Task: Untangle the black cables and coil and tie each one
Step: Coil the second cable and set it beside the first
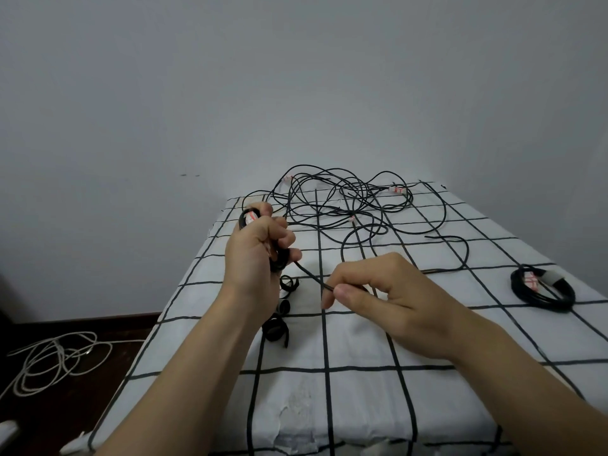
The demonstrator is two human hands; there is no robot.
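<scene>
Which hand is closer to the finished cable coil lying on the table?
Right. The right hand is left of the coil, not touching; the left hand is farther left.

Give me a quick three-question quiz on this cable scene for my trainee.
1. True or false: the left hand grips a partly wound coil.
2. The right hand pinches: A) a black cable strand; B) a white cord; C) a tie strap.
3. Fill in: the tied coil lies on the table's ____ side.

Key: 1 true; 2 A; 3 right.
</scene>
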